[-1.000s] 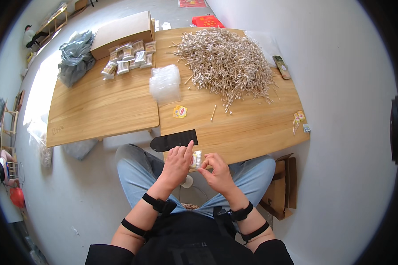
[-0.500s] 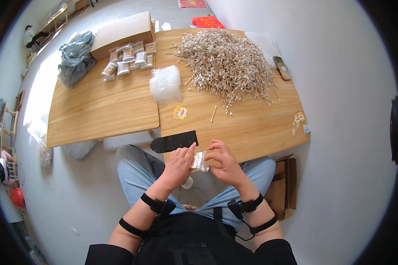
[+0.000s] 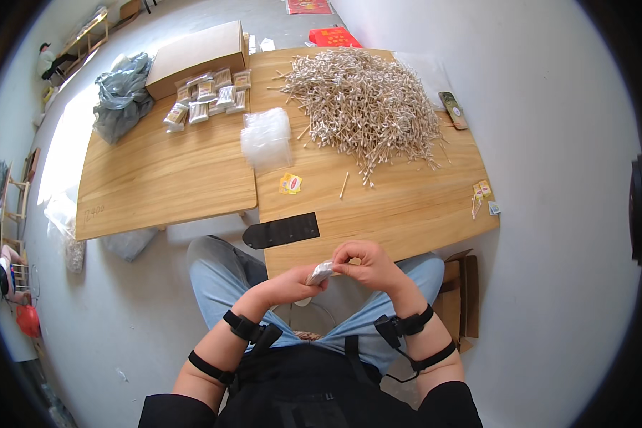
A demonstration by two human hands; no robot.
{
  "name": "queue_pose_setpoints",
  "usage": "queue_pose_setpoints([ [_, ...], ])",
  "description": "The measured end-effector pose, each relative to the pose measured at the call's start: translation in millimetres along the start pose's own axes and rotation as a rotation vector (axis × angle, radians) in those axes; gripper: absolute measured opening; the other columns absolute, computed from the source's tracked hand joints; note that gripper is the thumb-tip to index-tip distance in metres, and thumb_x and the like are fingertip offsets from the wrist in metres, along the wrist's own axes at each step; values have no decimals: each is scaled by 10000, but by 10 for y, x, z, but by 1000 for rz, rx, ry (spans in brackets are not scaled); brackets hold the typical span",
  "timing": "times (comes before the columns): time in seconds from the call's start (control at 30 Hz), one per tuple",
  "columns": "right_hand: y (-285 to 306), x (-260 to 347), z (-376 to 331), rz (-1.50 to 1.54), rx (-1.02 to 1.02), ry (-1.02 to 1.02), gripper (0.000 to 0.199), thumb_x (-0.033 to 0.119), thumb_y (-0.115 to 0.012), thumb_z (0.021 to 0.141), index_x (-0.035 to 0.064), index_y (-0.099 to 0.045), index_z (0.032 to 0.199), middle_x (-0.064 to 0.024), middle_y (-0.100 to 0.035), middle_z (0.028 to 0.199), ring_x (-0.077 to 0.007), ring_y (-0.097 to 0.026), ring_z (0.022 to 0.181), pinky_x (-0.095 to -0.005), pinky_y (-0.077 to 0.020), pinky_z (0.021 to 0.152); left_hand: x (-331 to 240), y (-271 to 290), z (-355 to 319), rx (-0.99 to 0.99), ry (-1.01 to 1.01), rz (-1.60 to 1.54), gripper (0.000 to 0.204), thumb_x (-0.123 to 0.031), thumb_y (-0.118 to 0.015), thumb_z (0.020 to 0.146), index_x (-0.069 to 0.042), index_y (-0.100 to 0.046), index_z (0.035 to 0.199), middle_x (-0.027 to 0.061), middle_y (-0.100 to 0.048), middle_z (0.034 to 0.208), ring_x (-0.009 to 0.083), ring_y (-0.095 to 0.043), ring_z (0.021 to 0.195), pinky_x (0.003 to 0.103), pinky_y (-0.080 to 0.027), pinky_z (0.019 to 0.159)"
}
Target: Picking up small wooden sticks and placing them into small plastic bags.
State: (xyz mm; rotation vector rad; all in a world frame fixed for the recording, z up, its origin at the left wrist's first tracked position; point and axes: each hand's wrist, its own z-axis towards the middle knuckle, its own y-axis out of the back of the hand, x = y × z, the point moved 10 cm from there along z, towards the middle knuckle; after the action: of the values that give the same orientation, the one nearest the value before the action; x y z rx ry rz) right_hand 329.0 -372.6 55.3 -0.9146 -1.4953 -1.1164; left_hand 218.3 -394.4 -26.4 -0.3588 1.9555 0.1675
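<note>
A small clear plastic packet of cotton swabs (image 3: 321,272) is held up at the table's near edge, above my lap. My left hand (image 3: 290,285) is closed around one end of it. At the other end my right hand (image 3: 369,265) pinches the plastic between thumb and forefinger, its remaining fingers curled. Just beyond them lies a flat black strip (image 3: 284,230) with one pointed end. Farther up the table are small yellow printed cards (image 3: 290,183) and a single cotton swab (image 3: 344,185).
A large heap of loose cotton swabs (image 3: 367,107) covers the far right. Clear bags (image 3: 267,135) lie beside it. Filled packets (image 3: 207,91) sit before a cardboard box (image 3: 198,57), with a grey plastic bag (image 3: 123,96) to their left. An open carton (image 3: 460,299) stands below right.
The packet has been lifted off the table edge and tilted. My left hand has turned from lying over it to gripping it; my right fingers have closed on its end.
</note>
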Motion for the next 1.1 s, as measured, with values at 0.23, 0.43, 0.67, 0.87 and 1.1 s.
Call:
queue_pose_setpoints([
  [0.23, 88, -30, 113, -221, -91, -51, 87, 61, -709, 827, -4, -652, 823, -79, -616, 754, -154, -585, 684, -292, -474, 615, -55, 310, 21, -346, -114, -321, 293, -186, -685, 916, -52, -614, 1167, 20, -654, 1060, 89, -584, 983, 272, -474, 851],
  [0.43, 217, -328, 157, 49, -369, -149, 116, 93, -702, 861, -13, -652, 854, -47, -635, 765, -101, -595, 702, -273, -490, 620, -23, 544, 99, -516, -171, -437, 181, -144, -667, 935, -22, -639, 1066, 7, -680, 964, 68, -613, 880, 244, -496, 794],
  [0.67, 71, -765, 210, 310, -461, -157, 86, 85, -689, 885, 1, -669, 880, -20, -652, 748, -65, -569, 650, -240, -478, 592, 52, 741, 181, -673, -257, -395, 278, -253, -592, 988, -4, -654, 1095, -2, -665, 947, 61, -579, 867, 232, -472, 782],
  [0.87, 140, -520, 286, -105, -551, -2, 50, 53, -699, 872, 20, -662, 863, -19, -639, 787, -79, -556, 677, -229, -468, 614, 42, 943, 140, -799, -305, -313, 286, -220, -559, 1003, -9, -679, 1155, 3, -691, 994, 59, -586, 913, 224, -467, 835],
  [1.1, 97, -441, 311, -211, -529, 45, 82, 39, -710, 846, 14, -635, 824, -45, -608, 759, -109, -556, 670, -245, -458, 606, 182, 962, 132, -775, -265, -292, 240, -191, -602, 978, -11, -692, 1110, -9, -701, 988, 41, -588, 874, 203, -468, 792],
])
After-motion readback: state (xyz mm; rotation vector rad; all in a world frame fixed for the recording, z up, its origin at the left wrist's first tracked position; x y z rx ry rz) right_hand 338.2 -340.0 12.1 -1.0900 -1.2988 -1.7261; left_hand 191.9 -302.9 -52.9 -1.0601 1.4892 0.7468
